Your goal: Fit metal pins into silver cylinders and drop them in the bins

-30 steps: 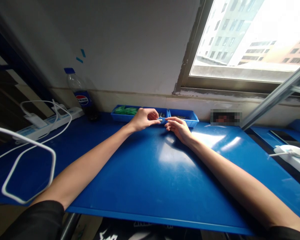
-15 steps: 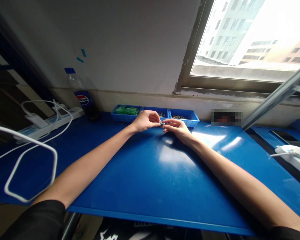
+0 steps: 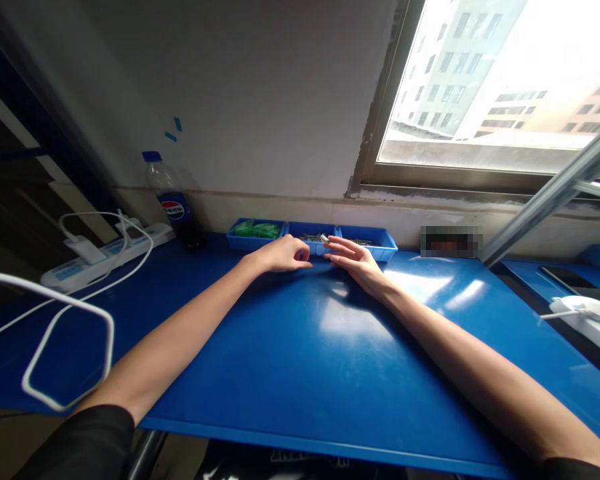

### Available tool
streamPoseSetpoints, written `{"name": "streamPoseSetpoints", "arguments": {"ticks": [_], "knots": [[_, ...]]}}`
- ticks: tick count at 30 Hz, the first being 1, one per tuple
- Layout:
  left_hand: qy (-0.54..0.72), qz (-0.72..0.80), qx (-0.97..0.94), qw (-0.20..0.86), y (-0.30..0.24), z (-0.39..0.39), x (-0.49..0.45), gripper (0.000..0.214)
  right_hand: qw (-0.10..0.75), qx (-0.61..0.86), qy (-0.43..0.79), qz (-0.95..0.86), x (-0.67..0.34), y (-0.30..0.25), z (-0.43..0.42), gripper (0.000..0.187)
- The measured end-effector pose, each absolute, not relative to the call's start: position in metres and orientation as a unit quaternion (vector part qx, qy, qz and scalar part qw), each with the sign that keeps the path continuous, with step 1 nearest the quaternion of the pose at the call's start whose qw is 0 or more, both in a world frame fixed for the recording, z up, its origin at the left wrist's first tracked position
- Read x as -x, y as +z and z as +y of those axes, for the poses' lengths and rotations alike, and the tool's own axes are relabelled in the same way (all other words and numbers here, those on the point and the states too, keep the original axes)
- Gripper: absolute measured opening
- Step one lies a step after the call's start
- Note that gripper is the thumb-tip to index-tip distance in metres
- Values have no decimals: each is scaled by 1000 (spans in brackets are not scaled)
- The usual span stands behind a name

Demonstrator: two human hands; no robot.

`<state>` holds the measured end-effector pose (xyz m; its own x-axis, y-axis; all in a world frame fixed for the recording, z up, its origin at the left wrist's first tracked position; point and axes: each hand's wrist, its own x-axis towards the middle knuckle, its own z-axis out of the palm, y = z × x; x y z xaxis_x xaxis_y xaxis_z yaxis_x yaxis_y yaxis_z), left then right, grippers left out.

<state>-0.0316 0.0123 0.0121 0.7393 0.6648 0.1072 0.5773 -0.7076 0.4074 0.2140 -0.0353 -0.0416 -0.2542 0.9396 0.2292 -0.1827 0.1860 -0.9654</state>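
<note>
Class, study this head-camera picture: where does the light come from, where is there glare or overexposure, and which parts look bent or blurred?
Head view: daylight enters through the window, whose sky is blown out white; glare patches shine on the blue table; the left side lies in dark shadow; wide-angle distortion bends the white cable and stretches both forearms; one patch by the wall is pixelated; the left hand and right hand are small but fairly sharp.

A flat blue plastic work mat [image 3: 300, 373] lies on the blue-topped bench [image 3: 190, 267]. Along the mat's far edge, against the wall, three shallow blue plastic trays [image 3: 313, 239] stand side by side (the left hand [image 3: 280, 255] and right hand [image 3: 353, 257] rest just before the middle one). Left of the trays stands a clear plastic cola bottle [image 3: 173, 203]; further left lies a white power strip [image 3: 105, 253]. A second white power strip [image 3: 587, 317] lies at the far right.
</note>
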Motion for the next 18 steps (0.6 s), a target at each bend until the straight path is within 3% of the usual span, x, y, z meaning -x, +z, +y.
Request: {"name": "streamPoseSetpoints", "arguments": {"ticks": [3,6,13,18], "knots": [[79,342,-921,167,9,13,33,26,511,308,562,-572,-214,-38,-37,73],[57,327,-928,171,5,12,28,25,511,314,559,-572,-214,-39,-37,72],[60,331,-933,131,-4,4,25,26,523,376,497,-581,-212,-50,-31,30],[116,324,-937,68,-20,-11,33,28,478,476,313,-668,-209,-52,-31,62]]}}
